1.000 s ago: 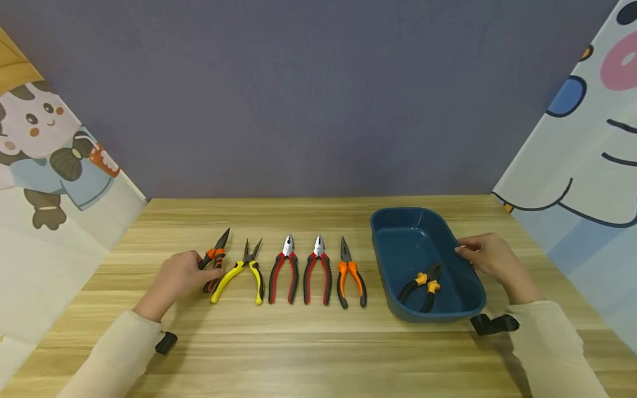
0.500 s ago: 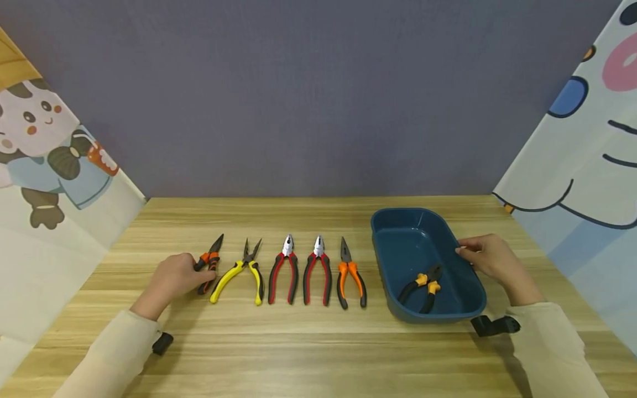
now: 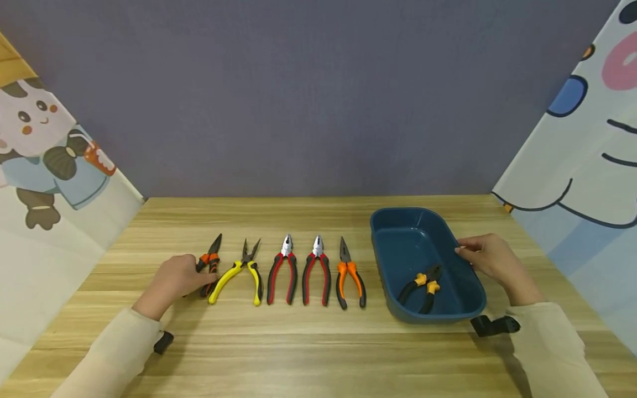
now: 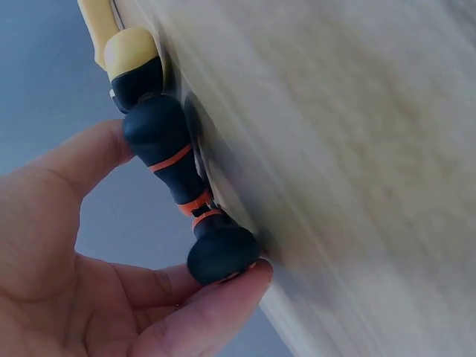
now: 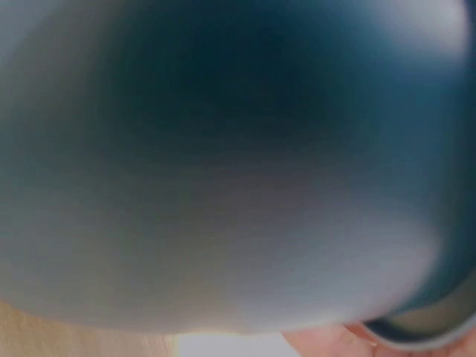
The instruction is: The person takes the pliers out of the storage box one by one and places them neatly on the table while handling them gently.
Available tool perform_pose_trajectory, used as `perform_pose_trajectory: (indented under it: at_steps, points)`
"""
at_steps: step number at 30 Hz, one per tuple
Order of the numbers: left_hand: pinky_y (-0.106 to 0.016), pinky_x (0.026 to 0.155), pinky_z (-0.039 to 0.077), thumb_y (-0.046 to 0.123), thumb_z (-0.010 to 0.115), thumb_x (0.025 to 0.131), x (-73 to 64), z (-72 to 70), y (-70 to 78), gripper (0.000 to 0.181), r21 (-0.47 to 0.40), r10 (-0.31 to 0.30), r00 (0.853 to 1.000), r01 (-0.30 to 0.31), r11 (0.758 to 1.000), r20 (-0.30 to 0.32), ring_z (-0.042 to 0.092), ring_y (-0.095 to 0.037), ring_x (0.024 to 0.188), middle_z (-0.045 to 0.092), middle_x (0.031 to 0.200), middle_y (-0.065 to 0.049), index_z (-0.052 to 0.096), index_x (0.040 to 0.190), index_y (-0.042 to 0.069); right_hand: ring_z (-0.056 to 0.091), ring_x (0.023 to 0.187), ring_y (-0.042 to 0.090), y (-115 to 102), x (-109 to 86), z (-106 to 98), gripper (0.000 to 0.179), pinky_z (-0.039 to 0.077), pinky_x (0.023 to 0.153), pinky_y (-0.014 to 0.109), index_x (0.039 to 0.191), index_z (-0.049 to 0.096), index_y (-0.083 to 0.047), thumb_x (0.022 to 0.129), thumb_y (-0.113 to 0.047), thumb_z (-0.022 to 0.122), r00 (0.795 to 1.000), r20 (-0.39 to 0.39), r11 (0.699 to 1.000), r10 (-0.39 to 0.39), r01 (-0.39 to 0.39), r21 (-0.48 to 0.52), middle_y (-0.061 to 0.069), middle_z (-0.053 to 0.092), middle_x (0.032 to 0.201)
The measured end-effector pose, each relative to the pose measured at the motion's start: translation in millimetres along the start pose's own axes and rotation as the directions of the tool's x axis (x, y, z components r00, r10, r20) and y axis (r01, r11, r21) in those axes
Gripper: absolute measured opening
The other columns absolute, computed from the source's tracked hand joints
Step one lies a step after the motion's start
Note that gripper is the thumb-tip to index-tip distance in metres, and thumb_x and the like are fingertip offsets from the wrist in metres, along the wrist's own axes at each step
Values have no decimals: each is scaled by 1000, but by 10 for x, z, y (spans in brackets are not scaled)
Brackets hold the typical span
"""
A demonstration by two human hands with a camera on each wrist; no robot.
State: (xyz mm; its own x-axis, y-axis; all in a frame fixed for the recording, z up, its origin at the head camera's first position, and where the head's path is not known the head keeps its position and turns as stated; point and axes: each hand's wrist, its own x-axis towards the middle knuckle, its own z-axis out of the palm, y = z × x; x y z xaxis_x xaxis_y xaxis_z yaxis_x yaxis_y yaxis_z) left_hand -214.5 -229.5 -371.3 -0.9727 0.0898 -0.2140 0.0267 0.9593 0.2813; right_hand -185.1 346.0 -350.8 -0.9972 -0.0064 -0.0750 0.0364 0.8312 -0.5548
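At the left of the row, my left hand point(image 3: 171, 282) grips black and orange long-nose pliers point(image 3: 214, 258), jaws pointing away from me. In the left wrist view, the thumb point(image 4: 100, 152) and fingers point(image 4: 212, 316) lie on either side of the black handles point(image 4: 160, 134), close to the tabletop. Yellow-handled long-nose pliers point(image 3: 256, 276) lie just right of them, handles spread. My right hand point(image 3: 495, 265) pinches the right rim of a blue bin point(image 3: 410, 226). Inside the bin lie pliers with black and light-orange handles point(image 3: 422, 279). The right wrist view is mostly blurred by the bin's wall.
Two red and black combination pliers point(image 3: 282, 271) point(image 3: 317, 271) and orange-handled long-nose pliers point(image 3: 350, 273) continue the row on the wooden table point(image 3: 278, 354). A grey panel point(image 3: 318, 99) stands along the back edge, with printed cartoon panels at both sides.
My left hand has moved the black and orange pliers slightly left and toward me, away from the yellow pair. The right hand and bin stay in place.
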Motion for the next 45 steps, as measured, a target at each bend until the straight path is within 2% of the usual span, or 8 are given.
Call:
perform_pose_trajectory:
  at_steps: [13,21,25,31,39,42,45]
  points:
    - [-28,48,32,42,66,83,-20,10,9,44,0,20,1000,-20,1000,10,38,-15,50,38,59,-2,44,65,8,66,71,24,4,12,5,40,54,60,36,120,54,16,95,-14,55,1000,-10,1000,-21,21,-17,34,61,105]
    - [-29,48,34,43,61,87,-18,-66,14,44,17,24,998,-25,1000,63,41,-16,50,41,60,-3,48,69,5,67,73,27,-9,7,14,40,55,61,37,121,53,16,95,-14,54,1000,-4,1000,-17,16,-19,34,60,106]
    - [-29,48,34,41,60,88,4,-115,45,42,45,29,998,-32,998,58,41,-16,49,41,59,-4,49,70,4,67,74,28,1,10,9,40,55,61,37,121,52,16,95,-14,54,1000,0,1000,-10,10,-20,34,60,106]
    - [-28,47,31,39,59,90,12,-203,157,42,35,40,999,-41,999,26,35,-14,47,37,58,-2,44,65,8,67,77,31,12,21,14,39,55,62,38,121,53,16,96,-14,54,1000,0,1000,-14,14,-16,35,60,107]
    - [-29,48,34,38,58,90,16,-250,423,43,45,94,995,-95,994,28,32,-12,44,34,54,1,43,62,10,67,79,33,-2,15,18,40,55,63,39,123,51,16,96,-14,54,1000,6,1000,-8,8,-5,37,57,111]
    - [-33,52,41,38,59,90,3,-255,533,44,56,134,991,-135,989,15,41,-14,48,56,66,-12,58,77,-4,67,80,34,2,12,19,40,55,63,39,123,51,16,96,-14,53,1000,3,1000,-11,11,-10,37,56,112]
    - [-37,58,46,39,60,90,-10,-256,636,52,72,165,986,-165,984,4,49,-17,54,65,87,-23,62,99,-12,66,81,34,2,10,24,40,55,63,38,123,52,16,96,-14,53,1000,1,1000,-14,14,-15,37,57,112]
